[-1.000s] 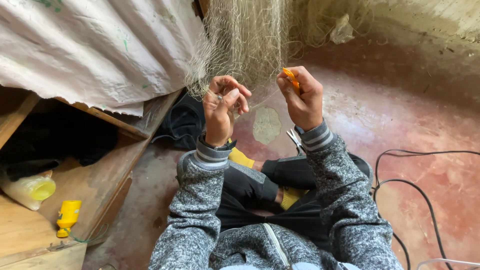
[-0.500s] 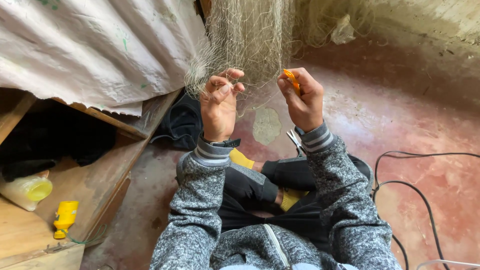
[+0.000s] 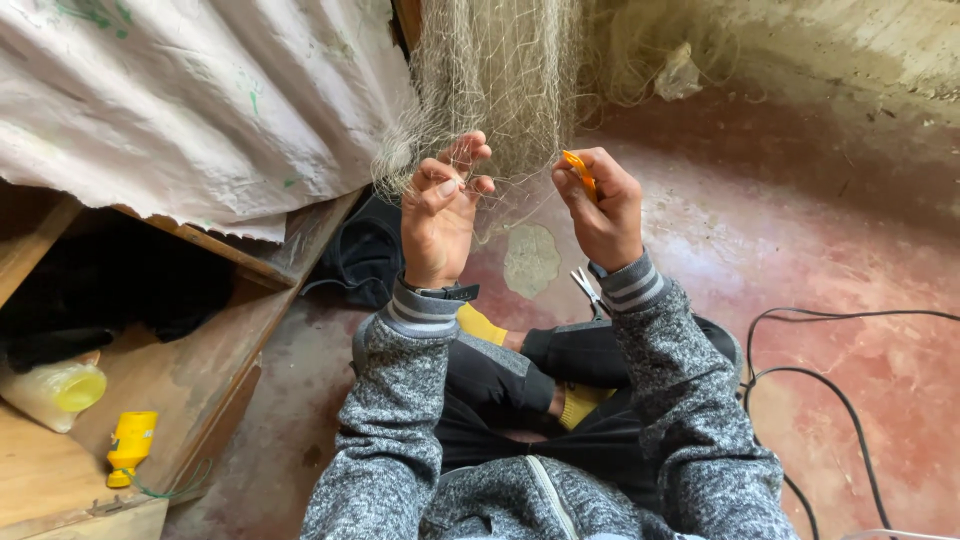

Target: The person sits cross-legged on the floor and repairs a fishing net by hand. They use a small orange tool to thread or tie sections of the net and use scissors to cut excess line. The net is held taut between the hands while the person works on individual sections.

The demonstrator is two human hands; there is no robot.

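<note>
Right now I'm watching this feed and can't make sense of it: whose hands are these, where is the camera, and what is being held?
The camera sits on a person's head, looking down at their own arms and folded legs. The left hand pinches strands of the fine fishing net hanging in front. The right hand grips a small orange tool against the net. Scissors lie below the right wrist. On the wooden shelf at the left lie a yellow spool and a plastic jar. Black cables cross the reddish floor.

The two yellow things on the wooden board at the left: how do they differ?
The yellow spool is bright, opaque and small, with green thread trailing off it. The plastic bottle is bigger, translucent, pale, lying on its side with a yellow end. Both rest on the wooden board.
</note>
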